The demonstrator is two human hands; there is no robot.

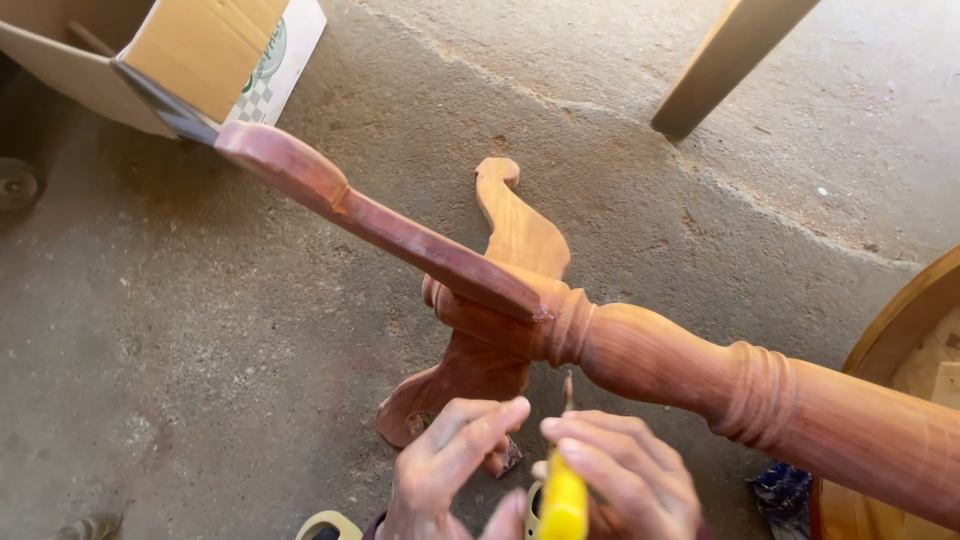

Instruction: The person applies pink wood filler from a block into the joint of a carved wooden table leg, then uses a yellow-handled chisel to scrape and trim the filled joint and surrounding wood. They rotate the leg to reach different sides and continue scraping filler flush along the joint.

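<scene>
Turned wooden table pedestal (640, 350) lies tilted across concrete floor (200, 330), three curved legs spreading from its end. Left hand (445, 470) below pedestal, thumb and forefinger nearly pressed together, other fingers curled. Right hand (625, 475) just beside left, fingers bunched around yellow-handled tool (563, 505); thin tip (568, 392) points up toward joint of leg and column. Cardboard box (190, 60) at top left, well apart. Wooden tabletop edge (905, 320) at right.

A reddish-brown turned wooden pedestal with three curved legs (560, 320) lies on the grey concrete floor (200, 330). Below its column, the left hand (450, 465) and right hand (625, 470) meet around a yellow-handled tool (563, 500). An open cardboard box (190, 55) sits at the floor's far-left corner.
</scene>
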